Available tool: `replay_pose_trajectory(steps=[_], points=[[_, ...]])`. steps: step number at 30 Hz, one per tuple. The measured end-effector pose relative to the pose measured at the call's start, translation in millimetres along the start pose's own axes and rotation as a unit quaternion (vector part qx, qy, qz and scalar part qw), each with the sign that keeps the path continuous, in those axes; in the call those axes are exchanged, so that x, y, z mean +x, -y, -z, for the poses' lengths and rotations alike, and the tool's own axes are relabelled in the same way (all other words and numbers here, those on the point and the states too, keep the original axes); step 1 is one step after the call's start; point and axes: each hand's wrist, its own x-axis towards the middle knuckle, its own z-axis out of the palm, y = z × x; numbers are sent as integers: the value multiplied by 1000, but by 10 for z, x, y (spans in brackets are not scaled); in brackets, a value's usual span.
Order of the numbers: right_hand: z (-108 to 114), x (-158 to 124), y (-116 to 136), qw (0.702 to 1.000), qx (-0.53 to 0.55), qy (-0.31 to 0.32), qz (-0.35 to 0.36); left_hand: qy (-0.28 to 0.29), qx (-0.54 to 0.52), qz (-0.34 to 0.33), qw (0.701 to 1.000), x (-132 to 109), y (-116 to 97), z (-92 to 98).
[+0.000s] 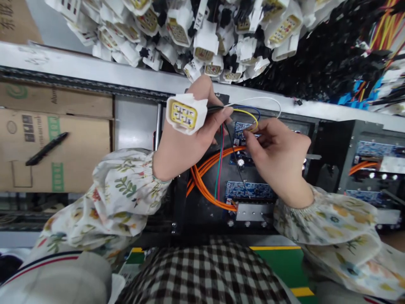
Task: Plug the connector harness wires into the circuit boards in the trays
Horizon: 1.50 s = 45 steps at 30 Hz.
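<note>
Left hand [180, 154]: clenching a black lead [217, 108] of a white connector [183, 114], yellow face showing.
Right hand [275, 156]: pinching its fingertips together over a blue circuit board [242, 134]; any thin wire held is too small to tell.
Handling: keeping the yellow wire [245, 114] slack is advisable.
Clearance: orange cables [205, 181] are bulging below the hands; a metal rail edge [95, 63] is running just beyond.
</note>
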Motion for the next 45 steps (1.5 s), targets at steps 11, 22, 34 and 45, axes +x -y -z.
replay_pose_trajectory(steps=[11,22,34,45], points=[[278,-110,245,955,208,201,-61,-5,2,-20,1000,9,57,-12],[-49,28,-17,1000,-11,-23,13,10,31,-12,999,15,51,-6],[-28,36,-12,1000,-12,6,29,-3,50,-46,998,53,109,-67],[238,-1,151,981,115,132,-87,-3,8,-74,997,64,130,-60]])
